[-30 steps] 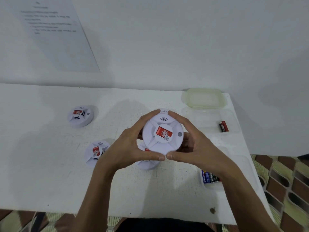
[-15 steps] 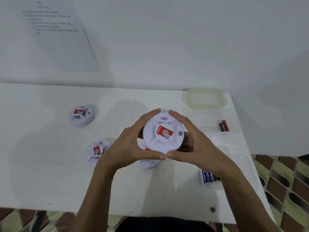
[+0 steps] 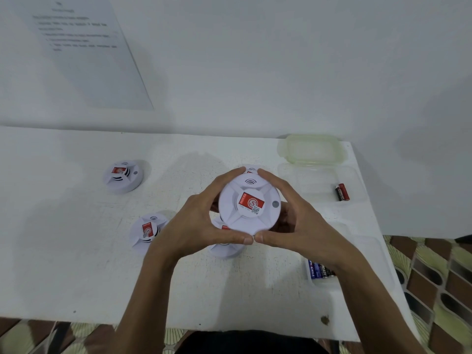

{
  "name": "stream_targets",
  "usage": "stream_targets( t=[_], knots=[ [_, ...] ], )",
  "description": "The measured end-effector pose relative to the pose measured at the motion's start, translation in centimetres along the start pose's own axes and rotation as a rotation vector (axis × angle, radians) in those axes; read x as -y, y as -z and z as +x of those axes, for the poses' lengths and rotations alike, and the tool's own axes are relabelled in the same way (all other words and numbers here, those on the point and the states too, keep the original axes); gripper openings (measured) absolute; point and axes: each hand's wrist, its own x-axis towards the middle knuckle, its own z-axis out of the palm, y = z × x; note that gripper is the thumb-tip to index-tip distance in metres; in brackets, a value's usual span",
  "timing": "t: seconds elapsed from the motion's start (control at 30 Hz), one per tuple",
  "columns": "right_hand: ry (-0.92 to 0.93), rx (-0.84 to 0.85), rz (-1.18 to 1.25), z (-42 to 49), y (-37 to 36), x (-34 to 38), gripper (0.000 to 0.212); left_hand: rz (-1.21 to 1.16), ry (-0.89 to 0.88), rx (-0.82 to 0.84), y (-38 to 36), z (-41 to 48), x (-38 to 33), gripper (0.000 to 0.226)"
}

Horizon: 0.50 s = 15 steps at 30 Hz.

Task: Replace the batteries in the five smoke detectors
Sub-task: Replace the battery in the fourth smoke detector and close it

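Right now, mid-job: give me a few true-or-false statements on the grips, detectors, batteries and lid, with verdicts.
1. The left grip and right grip both hold the raised smoke detector by its rim. True.
2. Its red label faces away from the camera. False: the label faces the camera.
3. The far-left detector and the near-left detector rest on the table, left of the grips. True.
4. The red-and-black batteries lie loose on the bare table. False: they lie inside the clear tub.
5. The lid is off the tub, lying behind it. True.
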Motion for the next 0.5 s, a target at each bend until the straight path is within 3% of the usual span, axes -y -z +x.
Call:
stream_targets(
  t=[0.5],
  knots=[
    [0.009,0.000,-0.019,-0.02,-0.13,-0.22,0.093,0.009,-0.012,-0.007,-0.02,-0.08,0.10,0.098]
  ],
)
